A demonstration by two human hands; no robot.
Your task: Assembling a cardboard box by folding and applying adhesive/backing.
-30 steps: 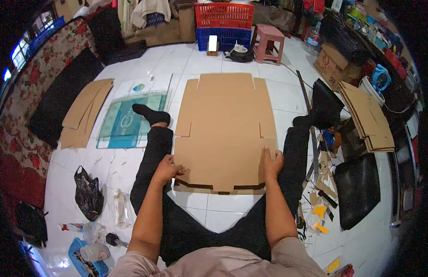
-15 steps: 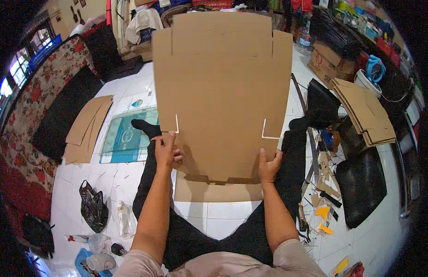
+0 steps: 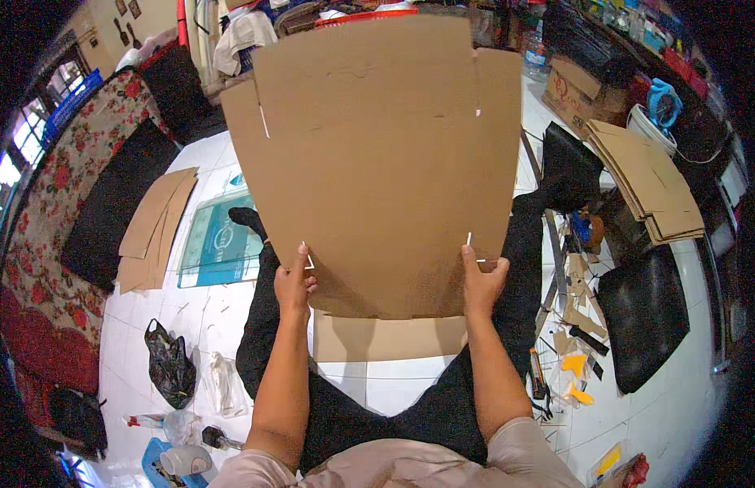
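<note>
A large brown cardboard sheet point(image 3: 377, 179) stands tilted up in front of me, narrower at its near end. My left hand point(image 3: 294, 281) grips its lower left corner, thumb on the face beside an L-shaped cut. At the lower right corner my right hand point(image 3: 483, 281) holds it the same way, thumb over another L-shaped cut. White shows through these cuts and through narrow slits near the top corners. The fingers behind the sheet are partly hidden. Below its near edge, another cardboard piece point(image 3: 386, 340) lies on the floor between my legs.
Cardboard sheets lie at left point(image 3: 154, 236) beside a teal glossy sheet point(image 3: 219, 244), and a cardboard stack point(image 3: 646, 183) is at right. A cutter point(image 3: 538, 372), yellow pieces point(image 3: 574, 364) and scraps litter the right floor. A black plastic bag point(image 3: 169, 366) sits at left.
The cardboard sheet has shifted and turned, its upper left corner swinging further left. Its lower L-shaped cuts now sit lower, at my thumbs. My right hand has moved up slightly.
</note>
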